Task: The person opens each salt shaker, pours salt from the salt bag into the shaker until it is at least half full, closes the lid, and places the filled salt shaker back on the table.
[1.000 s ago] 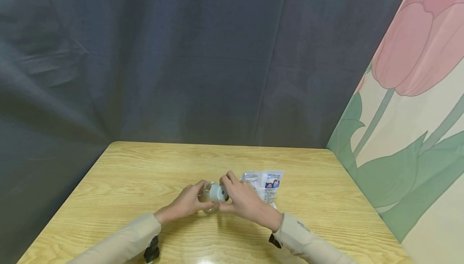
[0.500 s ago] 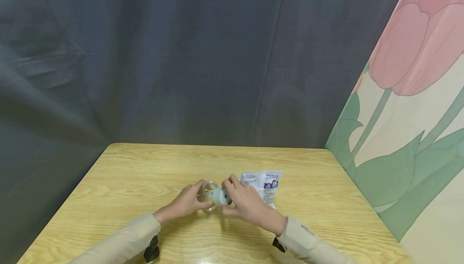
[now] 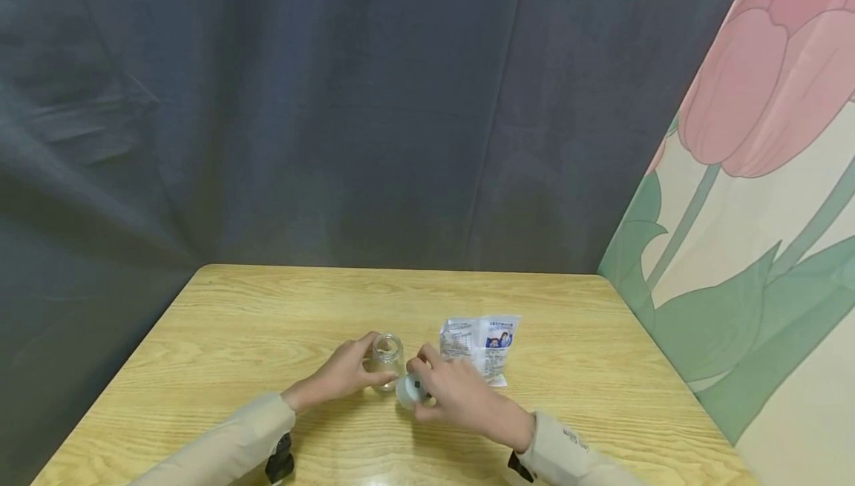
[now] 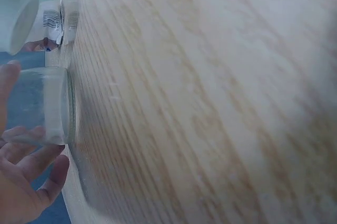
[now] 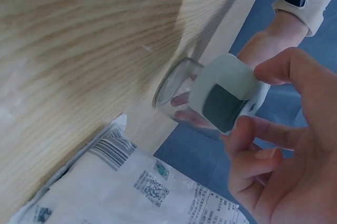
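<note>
A clear glass jar stands upright on the table with its mouth uncovered. My left hand holds it from the left, thumb in front and fingers behind. In the left wrist view, the fingers wrap round the side of the glass. My right hand pinches a pale blue-green lid between thumb and fingers, just right of the jar and nearer to me. A dark square patch marks the lid in the right wrist view. The lid is tilted and apart from the jar's mouth.
A white printed plastic packet stands behind my right hand, with a barcode and small pictures on it. The wood-grain table ends at a dark curtain behind. A tulip-printed panel borders the right side.
My right hand has taken the lid off the jar's mouth and moved it right and toward me. The left hand and jar stay in place.
</note>
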`<state>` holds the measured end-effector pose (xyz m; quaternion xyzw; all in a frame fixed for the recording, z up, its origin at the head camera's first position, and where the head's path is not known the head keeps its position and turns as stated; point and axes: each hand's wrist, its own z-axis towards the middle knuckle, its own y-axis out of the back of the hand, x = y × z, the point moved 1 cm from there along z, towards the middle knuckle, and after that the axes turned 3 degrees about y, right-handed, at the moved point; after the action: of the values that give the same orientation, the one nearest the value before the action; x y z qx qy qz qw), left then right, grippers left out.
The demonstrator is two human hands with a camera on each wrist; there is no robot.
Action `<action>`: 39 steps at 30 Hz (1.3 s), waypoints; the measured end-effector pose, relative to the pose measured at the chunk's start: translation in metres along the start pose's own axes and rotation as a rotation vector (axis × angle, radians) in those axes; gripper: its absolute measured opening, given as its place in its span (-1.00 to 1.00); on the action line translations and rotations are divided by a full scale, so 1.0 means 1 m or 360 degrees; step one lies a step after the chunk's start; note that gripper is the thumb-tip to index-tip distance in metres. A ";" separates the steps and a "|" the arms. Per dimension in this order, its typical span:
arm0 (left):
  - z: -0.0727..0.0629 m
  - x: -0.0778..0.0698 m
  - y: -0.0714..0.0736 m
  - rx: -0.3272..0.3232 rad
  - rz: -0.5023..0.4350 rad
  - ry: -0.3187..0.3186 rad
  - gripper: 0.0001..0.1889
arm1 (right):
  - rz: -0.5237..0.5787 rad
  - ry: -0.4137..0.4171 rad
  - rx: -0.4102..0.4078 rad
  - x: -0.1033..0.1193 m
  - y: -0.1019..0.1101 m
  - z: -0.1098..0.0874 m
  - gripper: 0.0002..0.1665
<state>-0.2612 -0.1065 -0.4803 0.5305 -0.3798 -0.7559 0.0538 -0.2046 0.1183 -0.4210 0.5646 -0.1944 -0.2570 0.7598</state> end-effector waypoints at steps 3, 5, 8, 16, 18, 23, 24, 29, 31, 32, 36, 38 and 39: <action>-0.001 0.000 0.000 -0.0002 -0.0002 -0.0012 -0.35 | -0.0045 0.0010 0.0060 0.003 -0.001 -0.003 -0.52; -0.001 -0.001 0.000 -0.0008 -0.0002 -0.0015 -0.36 | -0.0060 0.0018 0.0107 0.006 -0.002 -0.005 -0.53; -0.001 -0.002 0.000 -0.0022 0.0005 -0.0012 -0.37 | -0.0084 0.0027 0.0180 0.008 -0.004 -0.008 -0.53; -0.002 -0.006 -0.001 -0.0029 0.0021 0.0011 -0.35 | -0.0091 0.0074 0.0285 0.013 -0.010 -0.013 -0.55; -0.002 -0.006 -0.001 -0.0038 0.0016 0.0021 -0.35 | -0.0095 0.0086 0.0298 0.014 -0.012 -0.014 -0.56; -0.002 -0.006 -0.001 -0.0048 0.0023 0.0024 -0.37 | -0.0066 0.0099 0.0344 0.014 -0.014 -0.017 -0.58; -0.002 -0.005 -0.001 -0.0047 0.0029 0.0025 -0.37 | -0.0051 0.0100 0.0344 0.014 -0.015 -0.018 -0.58; -0.002 -0.003 -0.001 -0.0046 0.0047 0.0029 -0.36 | 0.0017 0.0114 0.0313 0.013 -0.018 -0.020 -0.61; -0.002 -0.004 -0.001 -0.0045 0.0041 0.0027 -0.36 | 0.0030 0.0123 0.0301 0.012 -0.018 -0.020 -0.61; -0.002 -0.004 -0.001 -0.0046 0.0029 0.0025 -0.37 | 0.0049 0.0121 0.0309 0.012 -0.018 -0.020 -0.60; -0.001 -0.006 0.000 -0.0039 -0.0017 0.0014 -0.39 | 0.0125 0.0080 0.0365 0.009 -0.017 -0.020 -0.51; -0.001 -0.007 0.000 -0.0030 -0.0046 0.0014 -0.38 | 0.0180 0.0047 0.0386 0.007 -0.017 -0.020 -0.45; -0.002 -0.007 0.000 -0.0024 -0.0050 0.0016 -0.35 | 0.0210 0.0033 0.0377 0.007 -0.017 -0.020 -0.44</action>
<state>-0.2567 -0.1036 -0.4756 0.5397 -0.3653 -0.7569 0.0479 -0.1902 0.1260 -0.4427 0.6391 -0.2522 -0.1758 0.7051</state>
